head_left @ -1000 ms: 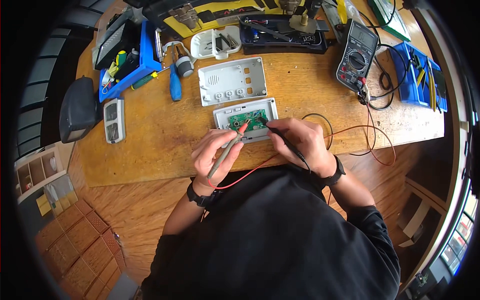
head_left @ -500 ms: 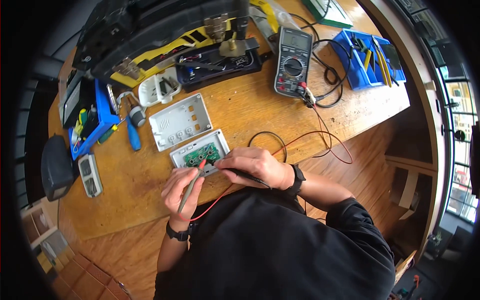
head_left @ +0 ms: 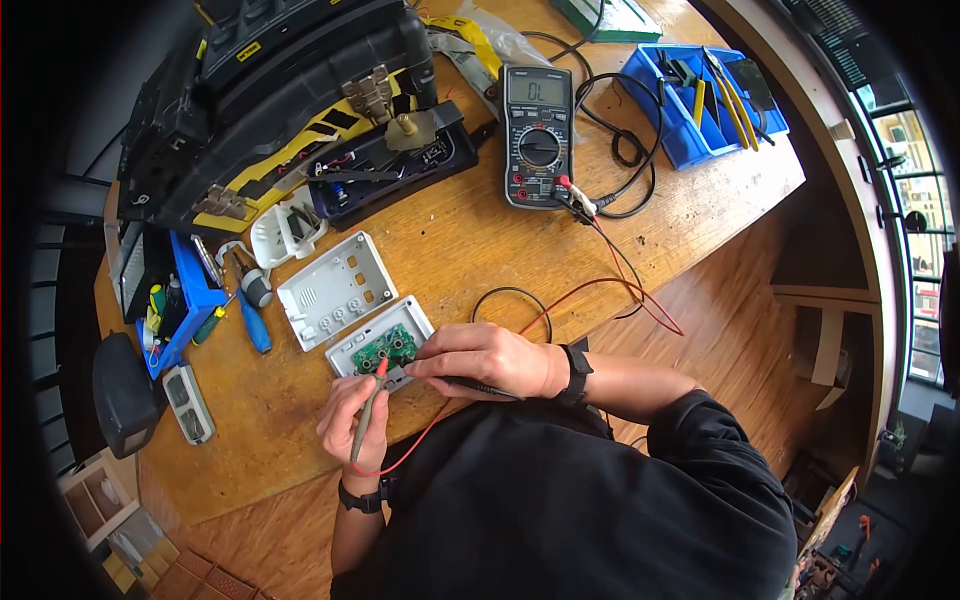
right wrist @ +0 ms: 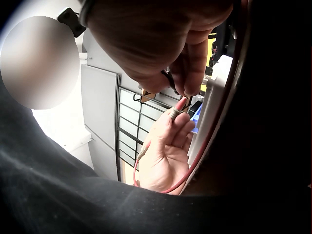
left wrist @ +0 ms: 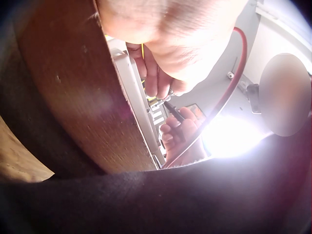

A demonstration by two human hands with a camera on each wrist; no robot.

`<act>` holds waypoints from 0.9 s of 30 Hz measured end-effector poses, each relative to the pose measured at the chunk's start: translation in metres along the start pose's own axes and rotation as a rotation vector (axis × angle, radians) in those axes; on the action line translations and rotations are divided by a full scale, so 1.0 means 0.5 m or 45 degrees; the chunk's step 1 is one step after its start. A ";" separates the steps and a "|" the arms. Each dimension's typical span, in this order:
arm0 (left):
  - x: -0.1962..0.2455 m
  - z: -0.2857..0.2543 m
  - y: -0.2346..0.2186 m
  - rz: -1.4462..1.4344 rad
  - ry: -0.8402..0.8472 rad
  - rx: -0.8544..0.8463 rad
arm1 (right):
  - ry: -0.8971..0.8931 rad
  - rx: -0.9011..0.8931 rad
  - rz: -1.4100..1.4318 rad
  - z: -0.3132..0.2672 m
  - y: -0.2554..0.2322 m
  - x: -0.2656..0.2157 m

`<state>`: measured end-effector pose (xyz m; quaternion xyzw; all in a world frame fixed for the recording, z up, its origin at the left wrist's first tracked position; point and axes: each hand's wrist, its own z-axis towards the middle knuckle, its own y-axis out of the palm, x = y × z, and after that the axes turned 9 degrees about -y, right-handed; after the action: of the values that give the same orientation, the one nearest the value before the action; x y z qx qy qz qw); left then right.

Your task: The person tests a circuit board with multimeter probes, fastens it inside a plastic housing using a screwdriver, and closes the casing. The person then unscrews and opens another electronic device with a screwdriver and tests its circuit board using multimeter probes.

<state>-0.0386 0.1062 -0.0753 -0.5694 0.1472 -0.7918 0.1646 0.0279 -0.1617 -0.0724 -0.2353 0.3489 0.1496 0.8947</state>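
In the head view, a green circuit board (head_left: 384,346) lies in a light grey plastic case half (head_left: 416,316) on the wooden bench. My left hand (head_left: 346,418) pinches a multimeter probe with a grey body (head_left: 362,430) and red tip, its end at the board. Beside it, my right hand (head_left: 484,358) grips the black probe (head_left: 490,388) low over the board's right side, its fingers hiding the tip. The left wrist view shows the black probe (left wrist: 174,112) slanting from the right fingers. Behind stands a multimeter (head_left: 538,145), its display reading OL.
The other case half (head_left: 328,296) lies just behind the board. A black and yellow toolbox (head_left: 300,110), a blue screwdriver (head_left: 255,325) and a blue bin (head_left: 196,290) stand left. Another blue bin (head_left: 690,140) with pliers is at back right. Red and black leads (head_left: 600,281) loop over the bench.
The head view has swung, carrying bench and multimeter leftward in the picture. Both hands keep their probes at the board; the right hand has rolled over, with its back now more toward the camera.
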 end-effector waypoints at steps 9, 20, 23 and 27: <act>0.000 -0.001 0.001 -0.016 0.008 0.004 | -0.006 0.028 -0.007 0.000 0.002 -0.003; -0.001 0.005 0.000 -0.004 0.066 0.013 | -0.044 0.034 0.014 0.003 0.002 -0.002; -0.004 0.002 0.000 0.005 0.080 0.005 | -0.045 0.029 0.020 0.006 0.000 -0.003; -0.005 -0.001 0.000 0.020 0.053 0.028 | -0.056 0.046 0.041 0.004 0.003 -0.002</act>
<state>-0.0382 0.1074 -0.0774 -0.5499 0.1462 -0.8037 0.1740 0.0276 -0.1593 -0.0709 -0.2100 0.3354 0.1629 0.9038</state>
